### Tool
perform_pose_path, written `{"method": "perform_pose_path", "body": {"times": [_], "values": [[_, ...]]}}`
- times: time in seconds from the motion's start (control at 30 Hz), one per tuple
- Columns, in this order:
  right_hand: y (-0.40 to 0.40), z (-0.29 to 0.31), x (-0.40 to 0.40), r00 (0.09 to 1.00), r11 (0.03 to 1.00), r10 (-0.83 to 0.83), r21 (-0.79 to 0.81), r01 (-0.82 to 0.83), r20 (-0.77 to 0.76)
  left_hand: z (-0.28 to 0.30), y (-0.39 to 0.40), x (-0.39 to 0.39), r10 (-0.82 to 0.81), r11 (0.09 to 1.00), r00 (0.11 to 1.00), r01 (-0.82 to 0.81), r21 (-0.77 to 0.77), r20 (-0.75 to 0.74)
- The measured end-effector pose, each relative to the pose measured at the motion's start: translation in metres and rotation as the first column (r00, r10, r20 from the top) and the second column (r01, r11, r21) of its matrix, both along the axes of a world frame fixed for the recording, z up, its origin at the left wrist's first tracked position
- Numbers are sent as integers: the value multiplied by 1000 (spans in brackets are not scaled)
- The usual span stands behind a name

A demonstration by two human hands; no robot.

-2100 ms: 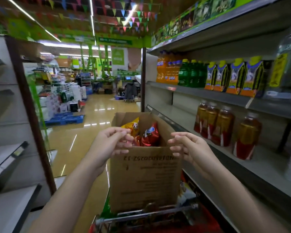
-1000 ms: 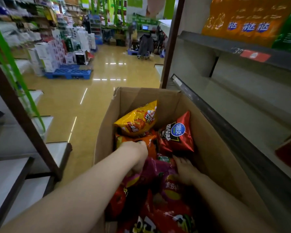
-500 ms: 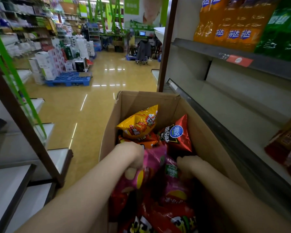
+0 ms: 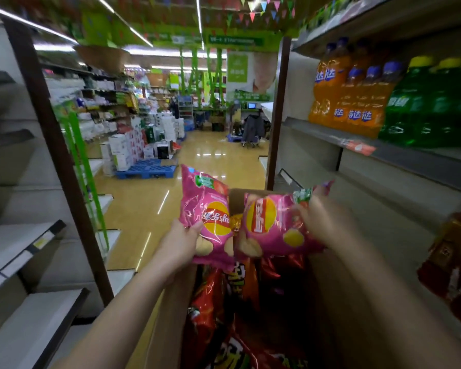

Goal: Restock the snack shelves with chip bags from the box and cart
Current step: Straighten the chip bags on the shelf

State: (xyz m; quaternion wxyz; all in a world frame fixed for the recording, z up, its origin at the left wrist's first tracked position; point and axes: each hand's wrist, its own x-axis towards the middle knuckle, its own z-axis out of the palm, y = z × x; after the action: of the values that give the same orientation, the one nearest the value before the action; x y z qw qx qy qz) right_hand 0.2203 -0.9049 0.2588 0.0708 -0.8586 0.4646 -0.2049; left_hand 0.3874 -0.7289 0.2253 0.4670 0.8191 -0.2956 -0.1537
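Head view: the left hand [image 4: 180,245] pinches the lower edge of a glossy pink foil chip bag [image 4: 206,218], thumb curled over the front, and holds it upside down above the open brown cardboard box [image 4: 171,310]. The right hand [image 4: 326,222] is blurred; its fingers seem to curl round the top corner of a second pink foil chip bag [image 4: 273,230], tilted and touching the first along one edge. Both bags hang clear of the red and orange chip bags [image 4: 224,302] that lie in the box.

The risks, as I judge them: each bag hangs from a small grip on slick foil, so a quick swing toward the bare grey metal shelf [image 4: 383,209] on the right could let one slip and fall to the floor or back into the box. Squeezing harder would crush the chips. Near that shelf's right end stand amber drink bottles [image 4: 455,265], which a careless reach could knock.
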Motion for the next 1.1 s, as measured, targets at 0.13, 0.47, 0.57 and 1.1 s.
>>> {"method": "perform_pose_path", "body": {"times": [0.13, 0.47, 0.57, 1.1], "values": [[2, 24, -20, 937, 994, 76, -99, -45, 341, 3, 16, -5, -79, 977, 996, 67, -200, -50], [56, 29, -16, 486, 926, 160, 40, -375, 859, 30, 51, -42, -113, 849, 934, -87, -522, -340], [88, 26, -2, 500, 876, 201, 73, -476, 843, 41, 75, -49, -150, 745, 899, -171, -645, -412], [303, -32, 63, 495, 466, 599, 228, -855, 630, 15, 315, -64, 660, 484, 697, -680, -551, -280]]}}
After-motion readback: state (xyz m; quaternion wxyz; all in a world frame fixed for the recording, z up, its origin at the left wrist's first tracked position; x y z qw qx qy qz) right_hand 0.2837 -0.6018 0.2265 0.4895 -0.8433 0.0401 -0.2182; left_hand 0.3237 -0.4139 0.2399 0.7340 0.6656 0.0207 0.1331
